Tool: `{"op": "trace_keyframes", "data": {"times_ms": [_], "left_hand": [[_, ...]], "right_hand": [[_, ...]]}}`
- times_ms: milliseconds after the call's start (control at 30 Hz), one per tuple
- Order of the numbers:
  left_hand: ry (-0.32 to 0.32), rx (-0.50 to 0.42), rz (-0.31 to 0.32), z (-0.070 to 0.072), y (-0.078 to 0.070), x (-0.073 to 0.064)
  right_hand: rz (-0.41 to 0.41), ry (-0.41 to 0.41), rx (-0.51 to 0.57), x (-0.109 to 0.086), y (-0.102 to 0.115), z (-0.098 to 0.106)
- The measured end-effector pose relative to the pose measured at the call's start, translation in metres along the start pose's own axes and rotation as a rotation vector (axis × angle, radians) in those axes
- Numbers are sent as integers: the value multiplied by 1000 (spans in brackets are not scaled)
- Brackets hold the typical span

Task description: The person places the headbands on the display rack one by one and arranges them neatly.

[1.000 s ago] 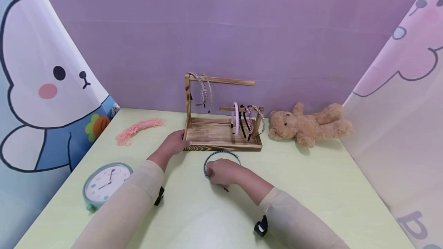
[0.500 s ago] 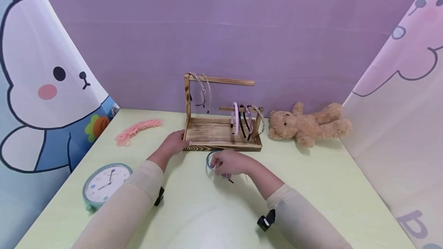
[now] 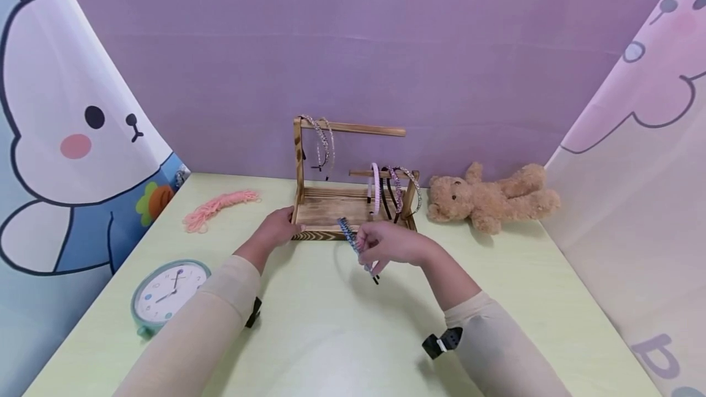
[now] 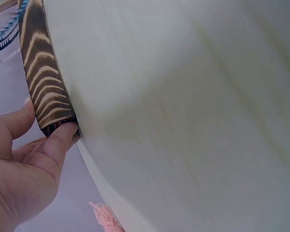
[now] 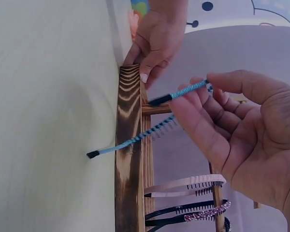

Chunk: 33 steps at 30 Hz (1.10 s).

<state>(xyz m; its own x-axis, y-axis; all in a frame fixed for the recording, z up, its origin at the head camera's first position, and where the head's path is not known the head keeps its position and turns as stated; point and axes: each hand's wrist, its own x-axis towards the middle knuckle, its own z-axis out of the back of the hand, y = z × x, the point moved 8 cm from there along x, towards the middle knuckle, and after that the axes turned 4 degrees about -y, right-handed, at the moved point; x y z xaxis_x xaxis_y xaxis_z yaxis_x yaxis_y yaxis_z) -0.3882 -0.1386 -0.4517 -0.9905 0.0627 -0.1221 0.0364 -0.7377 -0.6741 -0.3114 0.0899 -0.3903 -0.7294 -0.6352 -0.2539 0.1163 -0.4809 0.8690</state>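
Observation:
My left hand (image 3: 277, 228) grips the front left corner of a wooden rack (image 3: 325, 235), thumb over the rim; the left wrist view shows the fingers curled on its striped end (image 4: 48, 92). In my right hand (image 3: 394, 244) a blue headband (image 3: 347, 230) is pinched between thumb and fingers, tilted, in front of the rack tray. The right wrist view shows its toothed band and black tips (image 5: 159, 100) pointing away from the palm. Two beaded headbands (image 3: 325, 143) hang at the left of the upper bar (image 3: 369, 130). Several more, including a pink headband (image 3: 376, 189), hang on the lower bar.
A teddy bear (image 3: 491, 198) lies right of the rack. Pink yarn (image 3: 217, 208) lies to the left on the table (image 3: 309, 336). A green-rimmed clock (image 3: 172, 293) sits at the front left, beside the left sleeve. A purple backdrop (image 3: 353, 48) stands behind.
My right hand has lifted the blue headband from the table and turned it edge-on, moving up and right toward the rack. My left hand stays on the rack corner.

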Motion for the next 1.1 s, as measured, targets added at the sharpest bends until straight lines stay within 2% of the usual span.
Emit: {"op": "trace_keyframes", "data": {"times_ms": [133,300,533,700,900,1000,1100], "left_hand": [[6,-5,9,-1,2,1],[10,-7,9,-2,3,1],[12,-7,5,-2,3,2],[15,-17,8,-3,5,3],[7,-29,-1,-3,5,3],[4,-29,-5,-2,4,3],[1,-25,-15,-2,3,3]], "right_hand": [[50,11,21,-7,7,2],[140,-51,-24,-18,25,12],[256,-215,-126,-41,50,38],[340,-408,-203,-62,67,66],[350,-611,-265,-81,73,101],[322,-696,-298,-86,73,118],[275,-744,-323,-88,69,135]]}}
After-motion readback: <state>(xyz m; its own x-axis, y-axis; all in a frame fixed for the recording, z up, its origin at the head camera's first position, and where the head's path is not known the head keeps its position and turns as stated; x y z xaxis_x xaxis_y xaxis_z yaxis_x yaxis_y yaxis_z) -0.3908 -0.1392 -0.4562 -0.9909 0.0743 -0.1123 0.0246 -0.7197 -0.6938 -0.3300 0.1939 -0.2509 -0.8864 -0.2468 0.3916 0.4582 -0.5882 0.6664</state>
